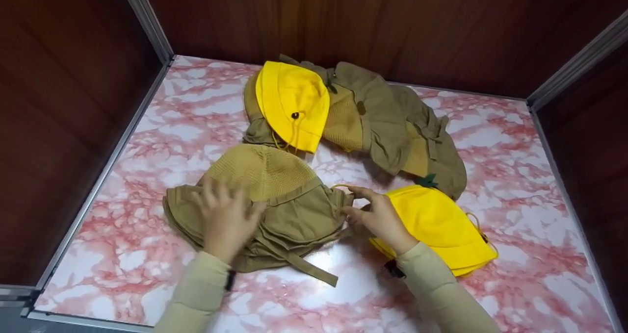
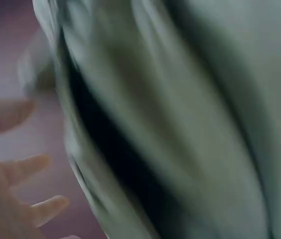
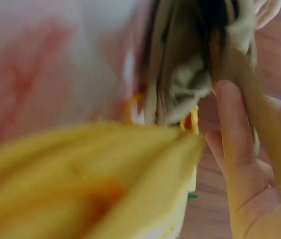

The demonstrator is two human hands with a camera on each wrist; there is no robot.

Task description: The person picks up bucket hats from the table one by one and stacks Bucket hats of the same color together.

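An olive sun hat (image 1: 265, 176) with a mesh crown, neck flap and loose strap lies at the front centre in the head view. Over its left side is my left hand (image 1: 228, 220), blurred, its fingers spread. The left wrist view shows those fingers (image 2: 26, 169) apart from blurred olive cloth (image 2: 180, 129). My right hand (image 1: 385, 220) is at the hat's right edge, thumb and forefinger apart and touching the cloth. In the right wrist view a straight digit (image 3: 234, 124) lies against the hat beside a tan strip. A yellow hat (image 1: 431, 225) lies just right of that hand.
Behind, another yellow hat (image 1: 299, 105) lies on top of a curved row of overlapping olive hats (image 1: 387, 117). The pink-and-white marbled tabletop (image 1: 122, 215) is enclosed by brown wood panels (image 1: 343, 24) with metal edging at the left, back and right.
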